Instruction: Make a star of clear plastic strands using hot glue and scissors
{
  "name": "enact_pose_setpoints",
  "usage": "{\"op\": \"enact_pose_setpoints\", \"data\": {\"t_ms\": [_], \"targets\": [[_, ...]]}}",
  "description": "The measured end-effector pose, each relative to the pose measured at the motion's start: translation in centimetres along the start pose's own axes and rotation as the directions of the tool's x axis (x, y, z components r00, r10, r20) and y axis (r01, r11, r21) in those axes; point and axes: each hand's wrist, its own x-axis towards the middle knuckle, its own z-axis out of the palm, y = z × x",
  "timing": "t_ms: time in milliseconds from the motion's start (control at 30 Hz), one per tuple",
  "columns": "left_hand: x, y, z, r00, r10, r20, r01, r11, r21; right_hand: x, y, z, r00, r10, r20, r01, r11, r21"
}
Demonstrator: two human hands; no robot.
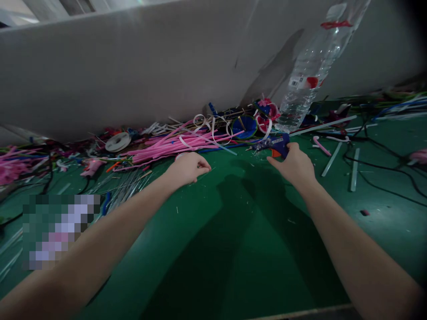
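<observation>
Can't see what's inside my curled left hand point(187, 170), mid-frame — right hand point(298, 166), centre-right, thumb splayed by glue gun point(279, 144), grip unclear.

Head view — forward and down

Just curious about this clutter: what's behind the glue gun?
Behind the glue gun stand a clear plastic bottle and, farther back, a grey panel. The gun's body and the right hand cover whatever lies directly behind them.

At nine o'clock the left edge cuts off a pink flower point(14, 168); at eight, a patch point(60, 233) is pixelated; the right grip point(298, 165) partly hides the glue gun point(279, 142).
</observation>
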Motion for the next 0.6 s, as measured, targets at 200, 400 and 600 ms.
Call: {"op": "enact_pose_setpoints", "data": {"t_ms": [200,400,600], "targets": [[-1.4,-1.1,2.5,0.915,-0.001,-0.403,-0.084,0.978,-0.192,-0.3,-1.0,-0.7,0.999,0.001,-0.032,0.0,0.999,0.037],[-2.0,-1.5,6.0,0.79,-0.152,-0.594,-0.172,0.875,-0.453,-1.7,-3.0,-1.0,0.988,-0.111,-0.11,0.122,0.988,0.096],[-2.2,-1.5,6.9,0.702,-0.137,-0.699,-0.297,0.836,-0.462,-3.3,-4.5,0.5,0.895,-0.427,-0.127,0.418,0.904,-0.092]]}}
